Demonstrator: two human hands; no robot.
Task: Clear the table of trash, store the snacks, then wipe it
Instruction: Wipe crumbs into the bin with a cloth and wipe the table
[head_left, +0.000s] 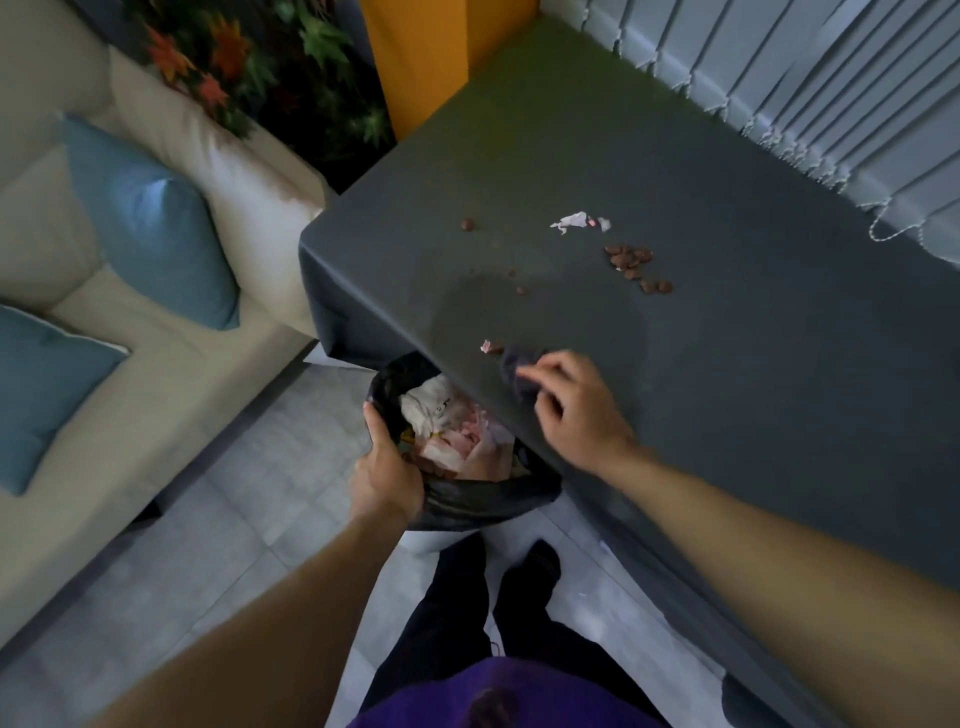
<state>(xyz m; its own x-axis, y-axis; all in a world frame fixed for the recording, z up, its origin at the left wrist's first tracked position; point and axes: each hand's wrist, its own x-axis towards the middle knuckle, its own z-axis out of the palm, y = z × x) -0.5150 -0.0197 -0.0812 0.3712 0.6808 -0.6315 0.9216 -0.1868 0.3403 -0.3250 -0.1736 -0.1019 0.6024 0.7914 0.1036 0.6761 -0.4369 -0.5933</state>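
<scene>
From where I stand, the left hand (387, 467) has its fingers wrapped over the rim of the black trash bag (483, 496), holding its mouth open just below the counter (727, 415) at the edge nearest the person. The right hand (571, 410) rests on the counter by that edge, fingers curled on what looks like a dark crumpled cloth (519, 371), though it is blurred. A pink scrap (488, 346) lies just beyond the cloth. A white wrapper (574, 222) and a scatter of brown pieces (628, 260), nuts or sweets, I can't tell, sit further in toward the middle.

I'd say the step is sweeping bits over the edge into the bag. To do it cleanly, hold the bag's rim tight under the edge, reach behind the far pieces, and draw each stroke straight toward the bag rather than sideways.
</scene>
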